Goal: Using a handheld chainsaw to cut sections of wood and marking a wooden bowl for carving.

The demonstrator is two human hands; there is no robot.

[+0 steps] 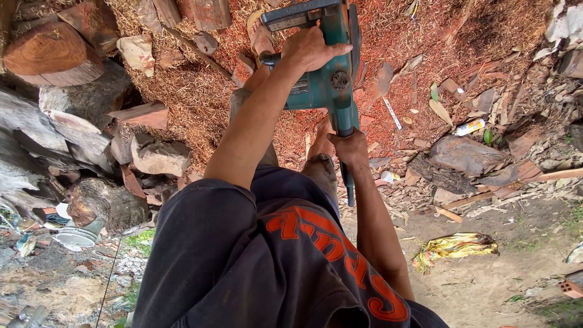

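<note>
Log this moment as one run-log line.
left hand: grips saw top handle | right hand: grips rear handle | ground: sawdust, logs

The person wore a loose, dark charcoal short-sleeved shirt whose cloth looked worn and slightly faded. Large orange block lettering with a thin pale outline ran across its front. The sleeve ended above the elbow in a soft, rumpled hem, and both forearms were bare below it. No gloves, watch or rings showed on the left hand or the right hand.
</note>
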